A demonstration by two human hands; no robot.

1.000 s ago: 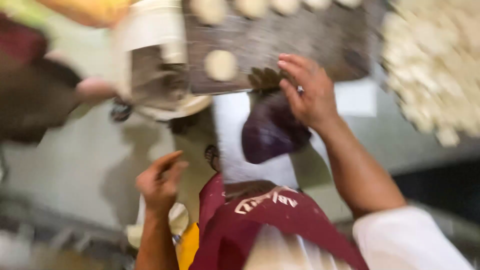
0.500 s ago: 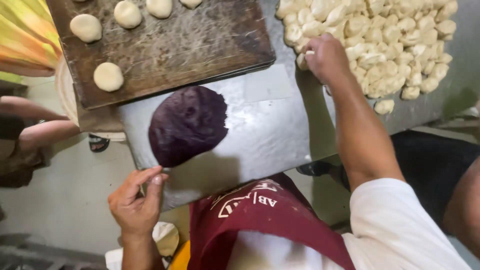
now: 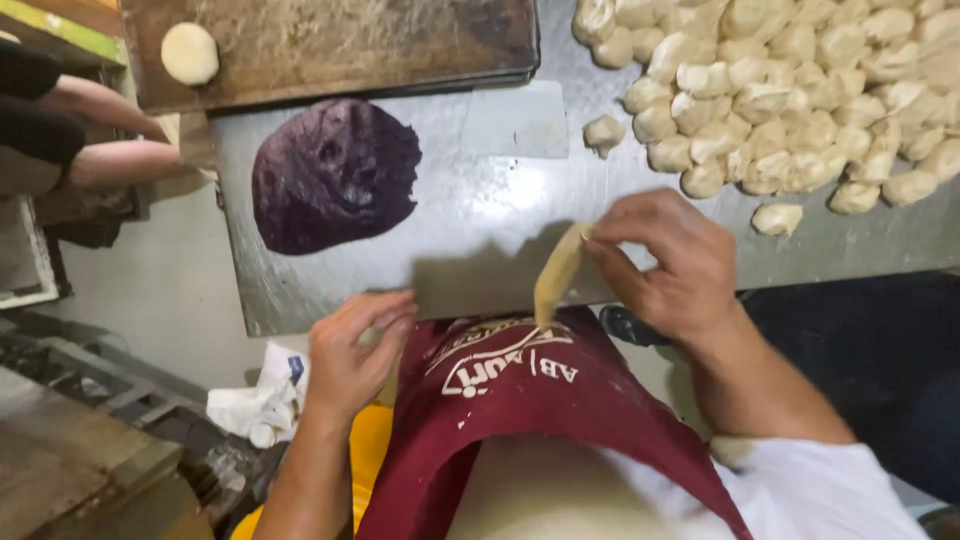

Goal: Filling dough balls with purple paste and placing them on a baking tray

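- Apron point(image 3: 520, 400), maroon, at 6 o'clock, nearest the cam.
- Left hand point(image 3: 350, 350) at 7 o'clock, at the near edge of the table point(image 3: 470, 240): fingers curled in, tips together; can't tell if it holds anything.
- Right hand point(image 3: 665, 260) at 4 o'clock, over the table's near edge: fingers pinched on a strip of pale dough point(image 3: 557, 275), which hangs stretched down toward the apron.
- Purple paste point(image 3: 335, 175) at 10 o'clock, flat lump on the steel, apart from both hands.
- Single dough bit point(image 3: 604, 133) at 12 o'clock, just left of the pile point(image 3: 790, 90), which fills 1–2 o'clock.
- Board point(image 3: 330, 45) at 11 o'clock, far edge, w/ one round dough ball point(image 3: 190, 53) on it.
- Another person's arms point(image 3: 110, 130) at 9 o'clock, beside the table.
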